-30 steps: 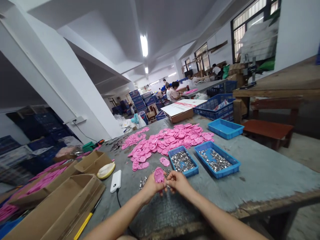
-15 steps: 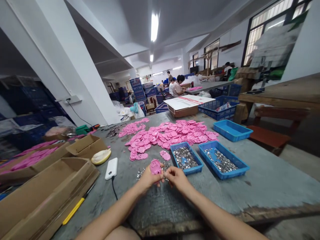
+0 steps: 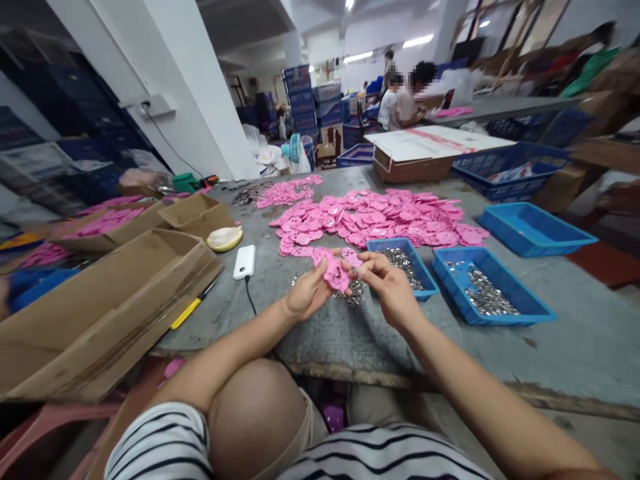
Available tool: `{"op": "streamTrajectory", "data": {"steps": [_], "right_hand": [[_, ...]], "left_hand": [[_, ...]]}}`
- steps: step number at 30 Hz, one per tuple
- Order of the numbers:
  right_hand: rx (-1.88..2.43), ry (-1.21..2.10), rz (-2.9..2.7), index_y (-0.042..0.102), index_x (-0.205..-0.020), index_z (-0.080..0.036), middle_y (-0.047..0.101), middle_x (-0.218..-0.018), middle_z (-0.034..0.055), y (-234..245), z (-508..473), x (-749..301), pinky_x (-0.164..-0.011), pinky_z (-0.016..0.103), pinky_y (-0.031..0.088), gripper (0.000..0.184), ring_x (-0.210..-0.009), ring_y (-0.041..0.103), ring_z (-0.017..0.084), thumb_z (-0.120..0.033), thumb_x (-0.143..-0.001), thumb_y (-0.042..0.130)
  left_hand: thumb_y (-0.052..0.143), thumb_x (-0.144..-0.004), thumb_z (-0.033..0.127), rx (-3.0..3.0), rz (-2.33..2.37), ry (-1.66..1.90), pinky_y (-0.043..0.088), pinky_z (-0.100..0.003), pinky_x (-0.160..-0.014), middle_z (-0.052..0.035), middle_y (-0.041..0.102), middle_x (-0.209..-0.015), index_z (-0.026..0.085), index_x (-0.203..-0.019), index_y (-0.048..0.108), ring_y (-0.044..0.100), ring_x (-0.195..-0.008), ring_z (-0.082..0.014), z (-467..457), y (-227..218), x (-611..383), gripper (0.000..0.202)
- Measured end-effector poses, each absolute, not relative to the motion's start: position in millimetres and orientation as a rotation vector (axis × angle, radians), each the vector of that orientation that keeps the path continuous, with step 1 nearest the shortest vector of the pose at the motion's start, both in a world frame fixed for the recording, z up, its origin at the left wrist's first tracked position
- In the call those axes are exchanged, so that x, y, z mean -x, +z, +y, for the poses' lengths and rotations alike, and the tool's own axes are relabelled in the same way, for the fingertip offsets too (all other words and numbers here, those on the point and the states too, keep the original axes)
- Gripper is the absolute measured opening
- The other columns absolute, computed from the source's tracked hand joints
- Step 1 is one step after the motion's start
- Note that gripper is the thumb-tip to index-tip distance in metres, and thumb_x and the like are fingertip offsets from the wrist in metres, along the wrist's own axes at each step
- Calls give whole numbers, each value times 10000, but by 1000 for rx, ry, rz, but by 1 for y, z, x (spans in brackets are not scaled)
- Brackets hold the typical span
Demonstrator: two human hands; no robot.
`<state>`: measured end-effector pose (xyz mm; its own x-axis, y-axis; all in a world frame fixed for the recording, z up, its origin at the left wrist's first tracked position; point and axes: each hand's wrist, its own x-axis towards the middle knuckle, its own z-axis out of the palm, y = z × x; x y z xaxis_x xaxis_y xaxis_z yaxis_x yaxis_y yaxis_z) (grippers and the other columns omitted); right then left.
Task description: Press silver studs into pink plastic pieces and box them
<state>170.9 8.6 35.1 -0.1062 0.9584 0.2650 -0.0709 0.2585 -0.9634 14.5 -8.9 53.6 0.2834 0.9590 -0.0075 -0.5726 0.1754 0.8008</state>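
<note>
My left hand point(image 3: 306, 293) is closed on a pink soft piece point(image 3: 334, 272), held just above the grey table point(image 3: 560, 347). Close against that piece, my right hand point(image 3: 389, 283) pinches something small I cannot make out. Under both hands lies a small heap of silver metal bits point(image 3: 354, 291). A wide spread of pink pieces point(image 3: 380, 220) covers the table beyond. Two blue trays of metal parts, the near one point(image 3: 406, 265) and the right one point(image 3: 493, 287), sit right of my hands.
An empty blue tray point(image 3: 535, 230) lies far right. A white power bank point(image 3: 245, 261) with a cable and a yellow-handled tool point(image 3: 193, 305) are left of my hands, beside cardboard boxes point(image 3: 100, 307). A flat carton point(image 3: 430, 152) stands at the back. People sit at a far table.
The view has tipped down, so my knee and striped shirt now show. Both hands stay together on the pink piece, which now hangs lower between them.
</note>
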Motion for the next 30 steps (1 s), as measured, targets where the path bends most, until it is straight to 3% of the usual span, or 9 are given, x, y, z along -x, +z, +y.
{"op": "streamTrajectory", "data": {"steps": [8,19,30], "right_hand": [[830,1065,-1458,613,-614,-196,549,-1061,67,53,-2,-159,-1046,458,373,281,-1165,514,247,-424,-751,704],[858,1034,-1500,590,-600,-187,537,-1075,68,48,6,-143,-1047,474,366,285,-1150,524,253,-401,-742,713],[886,985,-1572,581,-618,-196,549,-1089,65,42,12,-141,-1061,479,361,240,-1143,519,246,-358,-764,683]], "left_hand": [[614,-847,296,-799,510,1281,408,-388,-1041,-71,653,-1151,216,-1298,495,578,-1175,-225,-18,61,-14,473],[646,-819,364,-840,489,1288,396,-408,-1055,-82,644,-1153,210,-1263,520,531,-1234,-247,-15,52,-6,486],[617,-851,306,-704,545,1290,380,-405,-1078,-59,656,-1107,230,-1311,477,531,-1241,-228,-16,51,-5,486]]}}
